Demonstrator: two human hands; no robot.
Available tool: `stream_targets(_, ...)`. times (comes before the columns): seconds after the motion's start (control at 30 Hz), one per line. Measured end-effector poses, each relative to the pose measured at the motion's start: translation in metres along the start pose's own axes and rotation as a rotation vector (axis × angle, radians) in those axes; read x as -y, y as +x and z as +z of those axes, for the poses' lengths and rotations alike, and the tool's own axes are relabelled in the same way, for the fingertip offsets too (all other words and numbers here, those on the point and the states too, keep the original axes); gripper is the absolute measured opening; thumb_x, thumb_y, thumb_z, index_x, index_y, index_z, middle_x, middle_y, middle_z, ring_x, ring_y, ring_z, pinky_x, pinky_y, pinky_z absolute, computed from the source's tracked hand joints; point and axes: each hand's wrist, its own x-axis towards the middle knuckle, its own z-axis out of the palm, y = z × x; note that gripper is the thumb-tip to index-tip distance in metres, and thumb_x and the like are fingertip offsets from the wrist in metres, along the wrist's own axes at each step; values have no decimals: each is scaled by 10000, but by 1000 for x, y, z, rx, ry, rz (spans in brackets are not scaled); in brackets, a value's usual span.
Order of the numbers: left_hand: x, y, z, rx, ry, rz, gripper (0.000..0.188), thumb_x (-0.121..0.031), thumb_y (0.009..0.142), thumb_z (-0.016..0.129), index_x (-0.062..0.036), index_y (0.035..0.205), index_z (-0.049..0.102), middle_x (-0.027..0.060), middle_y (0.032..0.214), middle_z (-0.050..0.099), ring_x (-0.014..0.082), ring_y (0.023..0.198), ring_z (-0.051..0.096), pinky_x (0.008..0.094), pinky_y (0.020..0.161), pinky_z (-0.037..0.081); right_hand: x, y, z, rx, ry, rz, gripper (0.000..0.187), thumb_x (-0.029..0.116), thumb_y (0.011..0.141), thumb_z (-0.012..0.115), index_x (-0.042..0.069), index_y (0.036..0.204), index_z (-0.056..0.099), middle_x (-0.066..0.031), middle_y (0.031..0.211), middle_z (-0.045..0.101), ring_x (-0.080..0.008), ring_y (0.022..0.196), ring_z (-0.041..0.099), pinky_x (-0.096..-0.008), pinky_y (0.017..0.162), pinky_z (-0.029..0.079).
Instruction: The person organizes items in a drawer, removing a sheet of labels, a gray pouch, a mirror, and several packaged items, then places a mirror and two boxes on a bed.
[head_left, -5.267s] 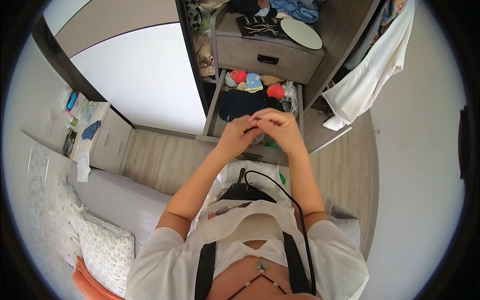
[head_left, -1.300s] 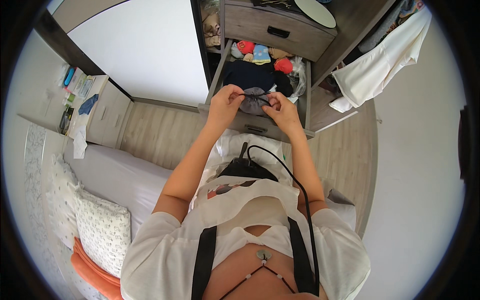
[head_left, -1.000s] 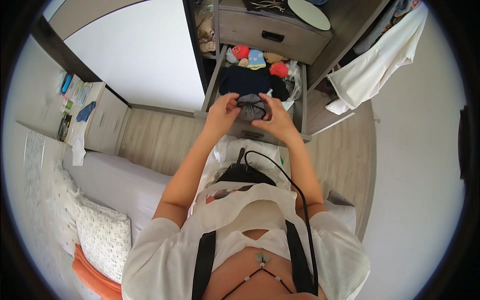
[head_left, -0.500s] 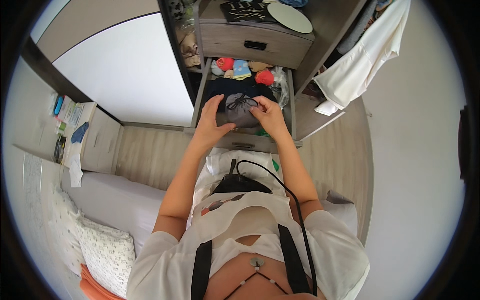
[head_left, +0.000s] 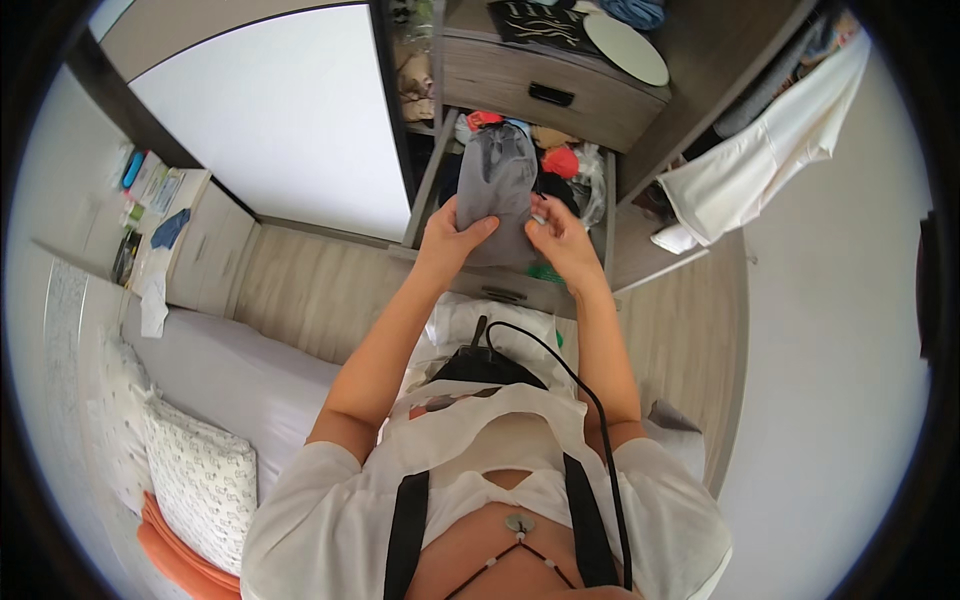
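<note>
Holding a soft gray cloth bag (head_left: 496, 180), the left hand (head_left: 453, 240) is closed on one side. The right hand (head_left: 564, 242) curls half open at the other; I can't tell if it grips. The long bag is over a straight-edged wooden drawer (head_left: 547, 297), with room between the hands.

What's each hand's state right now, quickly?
Left hand: closed on the gray bag.
Right hand: partly curled by the bag's edge; whether it holds anything can't be told.
</note>
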Motion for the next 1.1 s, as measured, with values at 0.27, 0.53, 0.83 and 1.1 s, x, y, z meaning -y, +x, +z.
stream_targets(0.27,3,-22,-17,-17,-78,58,412,-156,810,619,2,1138,424,60,1065,529,106,970,480,268,854,403,5,0,27,207,-35,97,356,60,741,667,-14,1056,517,-55,971,592,-62,810,532,-208,678,440)
stream_targets(0.53,-15,-137,-85,-335,-36,-49,558,-155,814,599,-15,1282,330,83,1159,483,162,1032,482,287,831,432,-13,-4,131,622,79,338,338,114,797,630,-8,1093,521,-31,951,598,-84,814,551,-210,684,447)
stream_targets(0.83,26,-241,-135,-869,-506,-71,315,-137,851,555,-14,1121,450,65,1017,539,154,837,563,280,664,535,-87,-19,253,1140,-233,538,425,388,794,623,29,1005,540,-11,788,557,-62,609,486,-205,483,375)
stream_targets(1.1,93,-288,-158,-1099,-1299,-293,238,-132,817,609,-84,1026,505,58,983,546,193,822,556,288,637,528,-122,-71,293,1216,-426,1085,283,366,796,619,124,900,516,33,627,446,-41,428,325,-192,364,181)
